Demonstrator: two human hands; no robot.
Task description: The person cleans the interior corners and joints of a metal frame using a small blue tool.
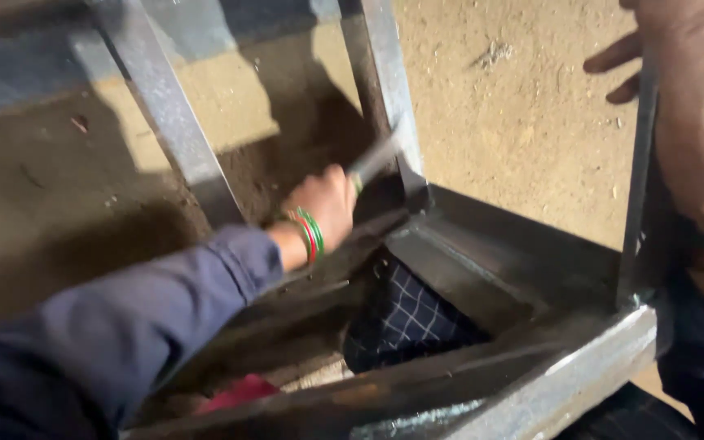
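Note:
My left hand (323,204), at the end of a blue sleeve with red and green bangles at the wrist, is closed around the handle of a thin metal tool (376,157). The blurred tool points at an inner corner of a grey steel angle-iron frame (490,261), where an upright (389,81) meets the bottom rails. My right hand (682,106), also wearing bangles, grips another upright of the frame (639,204) at the right. Two of its fingers show past the bar on the left side. The tool's head is hidden by blur.
A third upright (165,106) leans across the left. The sandy dirt floor (515,122) lies behind the frame. Dark checked cloth (417,318) shows below the frame's middle, and a red piece (238,393) lies at the bottom left. The near rail (564,367) crosses the lower right.

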